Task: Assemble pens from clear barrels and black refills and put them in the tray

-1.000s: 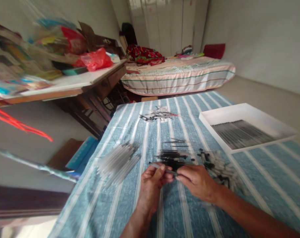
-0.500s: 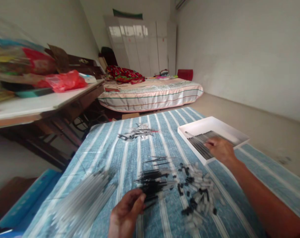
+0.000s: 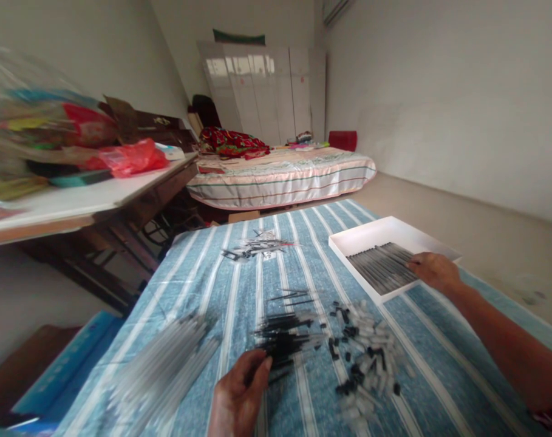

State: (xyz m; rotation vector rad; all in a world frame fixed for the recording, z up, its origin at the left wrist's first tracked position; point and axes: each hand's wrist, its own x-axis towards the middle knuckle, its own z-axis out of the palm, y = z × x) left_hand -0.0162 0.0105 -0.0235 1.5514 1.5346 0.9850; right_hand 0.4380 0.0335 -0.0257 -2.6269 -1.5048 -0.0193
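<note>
My left hand (image 3: 241, 388) is at the near edge of a pile of thin black pen refills (image 3: 282, 340). Its thumb and fingers are curled together at the refills, and what they pinch is hidden. Inside a shallow white box (image 3: 385, 296), a row of dark slim pens (image 3: 380, 267) lies side by side. My right hand (image 3: 435, 272) reaches over the box's right part, its closed fingertips on a pen at the row's right end. White and black caps and small tubes (image 3: 371, 355) are heaped right of the refills. Clear pen barrels (image 3: 166, 364) lie in a bundle to the left.
Everything lies on a blue striped cloth (image 3: 203, 261). Farther back on it is a small heap of thin parts (image 3: 257, 246). A cluttered white-topped desk (image 3: 116, 194) with red plastic bags (image 3: 139, 159) stands left. A bed (image 3: 285, 182) is beyond.
My right hand has moved right along the pen row; the pen that slanted from its fingers now appears in line with the others. My left hand stays by the refills. The view shifted slightly.
</note>
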